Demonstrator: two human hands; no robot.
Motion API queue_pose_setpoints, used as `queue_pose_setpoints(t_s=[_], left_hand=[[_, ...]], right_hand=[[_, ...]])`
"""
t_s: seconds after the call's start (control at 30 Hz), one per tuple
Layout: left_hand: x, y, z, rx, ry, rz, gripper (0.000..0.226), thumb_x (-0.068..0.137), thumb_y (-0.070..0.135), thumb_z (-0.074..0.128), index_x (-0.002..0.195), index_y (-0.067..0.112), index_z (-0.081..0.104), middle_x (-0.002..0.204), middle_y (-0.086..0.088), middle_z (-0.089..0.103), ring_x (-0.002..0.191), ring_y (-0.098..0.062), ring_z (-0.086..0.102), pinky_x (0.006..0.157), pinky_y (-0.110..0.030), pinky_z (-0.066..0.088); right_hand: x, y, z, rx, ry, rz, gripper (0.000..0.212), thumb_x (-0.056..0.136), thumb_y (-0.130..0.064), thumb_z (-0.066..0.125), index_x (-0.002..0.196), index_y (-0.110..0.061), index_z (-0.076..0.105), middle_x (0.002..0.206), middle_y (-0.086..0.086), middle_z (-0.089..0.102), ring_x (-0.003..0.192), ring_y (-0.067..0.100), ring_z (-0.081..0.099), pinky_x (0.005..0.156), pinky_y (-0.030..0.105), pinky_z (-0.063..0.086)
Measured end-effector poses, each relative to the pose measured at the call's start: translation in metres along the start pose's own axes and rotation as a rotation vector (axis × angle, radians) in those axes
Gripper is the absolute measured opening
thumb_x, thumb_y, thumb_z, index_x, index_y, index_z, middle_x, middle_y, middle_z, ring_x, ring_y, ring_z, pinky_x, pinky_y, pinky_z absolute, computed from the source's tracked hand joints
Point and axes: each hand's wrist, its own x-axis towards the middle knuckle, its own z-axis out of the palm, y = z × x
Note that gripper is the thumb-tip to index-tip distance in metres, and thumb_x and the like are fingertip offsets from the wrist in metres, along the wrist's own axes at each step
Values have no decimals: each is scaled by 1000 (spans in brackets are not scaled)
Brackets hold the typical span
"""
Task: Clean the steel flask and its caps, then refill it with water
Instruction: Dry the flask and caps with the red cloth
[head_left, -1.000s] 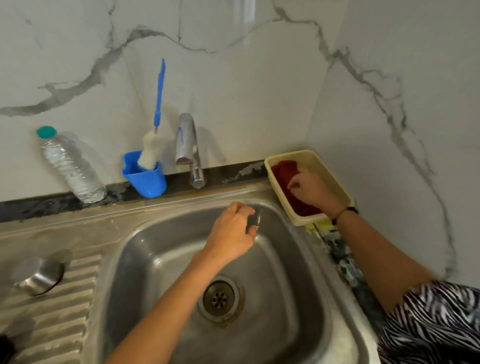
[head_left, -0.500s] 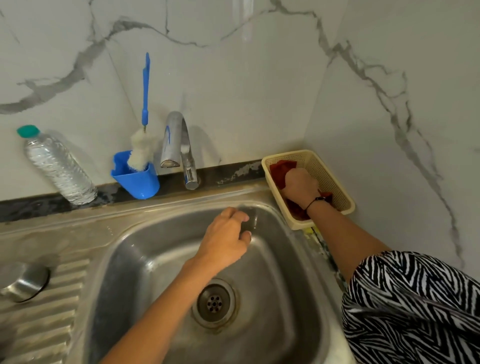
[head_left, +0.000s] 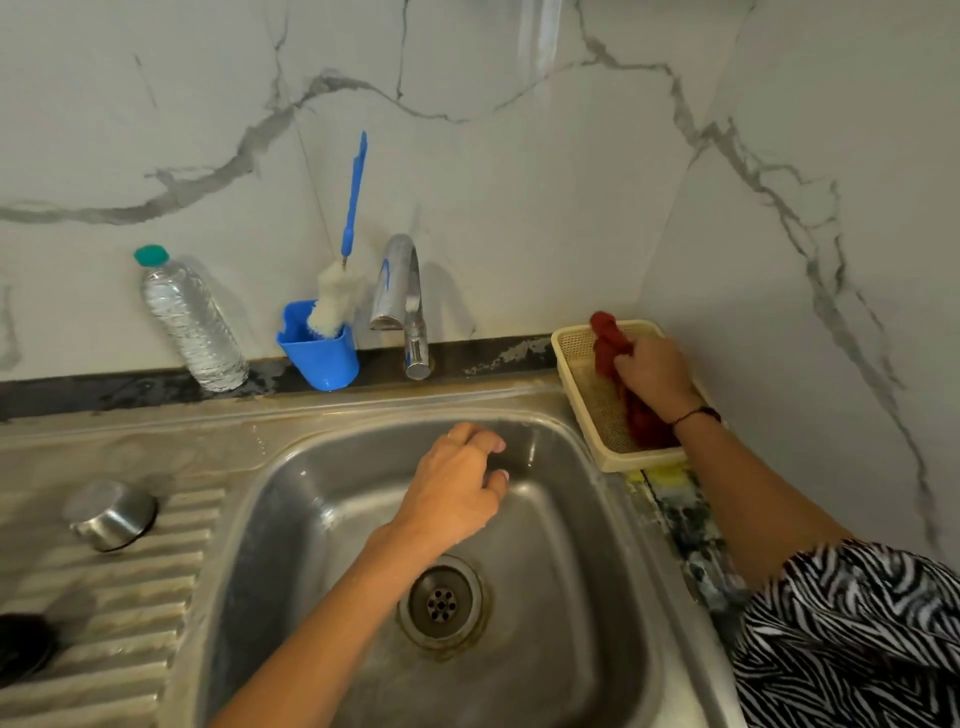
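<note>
The left hand (head_left: 452, 499) is held over the steel sink (head_left: 597, 649), its fingers (head_left: 483, 441) curled loosely together toward the far wall of the basin; whether anything is pinched beneath them cannot be told, since the palm side is hidden. The drain (head_left: 441, 603) lies below the wrist, nearer the viewer than the fingertips.

The right hand (head_left: 657, 374) is closed in a fist around a red cloth (head_left: 605, 338), which is gripped in its middle. One end of the cloth sticks up past the fingers toward the wall; the other end trails under the wrist into the cream basket (head_left: 576, 395) that sits on the counter just right of the sink.

A steel cap (head_left: 111, 514) rests tilted on the ridged draining board, well to the left of the left hand's fingers. The flask itself is not seen; only a dark round shape (head_left: 23, 644) is cut off at the left edge and cannot be identified.

Beyond the left fingertips, against the marble wall, a tap (head_left: 402, 296) is seen, then a blue cup (head_left: 322, 358) holding a bottle brush (head_left: 337, 301), and farther left a plastic water bottle (head_left: 189, 322) with a green lid.
</note>
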Motion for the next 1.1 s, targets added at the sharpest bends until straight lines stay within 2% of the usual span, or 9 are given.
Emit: queue_pose_setpoints(t_s=[0.2,0.3,0.4,0.57,0.7,0.77,0.87,1.03,1.1], left_hand=[[-26,0,-12,-64,107,-28,36,95,24,52,130,18,51,134,3,43,122,-11,42,94,-15,30],[-49,-10,-22,-104,179,-98,34,95,24,53,128,19,53,135,5,43,122,-9,43,90,-12,28],[-81,-28,-40,-167,256,-199,34,94,22,55,127,18,54,133,4,47,122,-11,45,93,-17,34],[-138,-75,-66,-682,442,-418,50,84,33,67,127,8,55,121,-3,61,108,-13,58,93,-20,42],[-194,-116,-82,-872,538,-506,5,89,15,63,93,18,64,81,3,61,73,-7,55,65,-16,42],[-218,-134,-86,-898,577,-504,15,89,11,62,78,21,61,71,4,56,65,-6,49,61,-20,39],[-250,-161,-97,-961,617,-498,17,88,7,62,75,18,61,70,1,54,65,-9,48,62,-23,40],[-306,-216,-132,-826,1167,-507,17,86,7,64,97,18,57,84,5,59,73,0,56,69,-13,46],[-324,-242,-144,-738,1265,-510,40,84,13,68,118,18,46,100,4,54,86,-1,53,73,-8,43]], right_hand=[[-45,-53,-72,808,47,172,18,85,-11,43,70,-17,51,66,0,54,57,15,51,44,19,40],[-86,-95,-78,1295,-206,342,16,84,-10,43,81,-13,59,71,7,63,62,21,61,58,27,52],[-126,-134,-64,1489,-476,365,24,90,-11,35,79,-10,57,60,6,66,54,18,64,56,27,54],[-191,-197,-18,1632,-898,326,41,95,-25,34,79,-10,68,71,8,71,65,19,69,69,30,54],[-246,-251,17,1494,-1122,258,45,68,-46,70,95,-10,75,97,16,72,86,24,70,69,34,59],[-265,-273,35,1353,-1089,210,65,57,-31,84,112,-3,63,95,18,71,83,26,71,67,35,59],[-293,-312,55,1252,-932,231,33,78,5,60,111,2,58,73,14,71,61,23,69,55,31,57],[-327,-372,76,1457,-1006,396,27,89,-9,44,108,-1,60,77,13,72,65,22,69,68,34,57],[-334,-389,82,1524,-952,393,31,91,-15,47,116,-3,58,82,12,73,70,22,70,74,38,54]])
